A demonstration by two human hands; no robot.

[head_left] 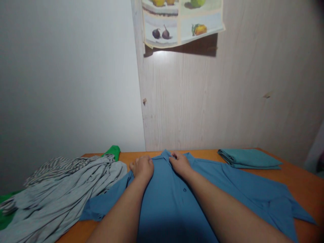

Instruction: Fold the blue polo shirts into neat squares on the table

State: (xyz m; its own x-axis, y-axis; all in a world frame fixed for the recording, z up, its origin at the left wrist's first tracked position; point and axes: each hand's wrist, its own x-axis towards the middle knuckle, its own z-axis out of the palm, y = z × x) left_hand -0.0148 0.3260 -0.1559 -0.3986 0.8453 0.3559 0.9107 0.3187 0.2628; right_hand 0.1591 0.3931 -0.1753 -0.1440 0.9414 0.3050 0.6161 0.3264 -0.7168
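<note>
A blue button-up shirt lies spread front side up on the table, collar at the far edge and sleeves out to both sides. At its left shoulder in view, my left hand is closed with fingers curled over the cloth. My right hand pinches the shirt at the collar, close to the front opening; its fingertips are partly hidden by the hand. A dark button shows on the front, beside my right forearm. The lower part of the shirt runs out of view between my arms.
Left of the shirt, a loose heap of grey and striped clothes overlies green cloth. A folded teal garment rests at the back right of the orange-brown table. Behind stands a wall with a fruit picture sheet.
</note>
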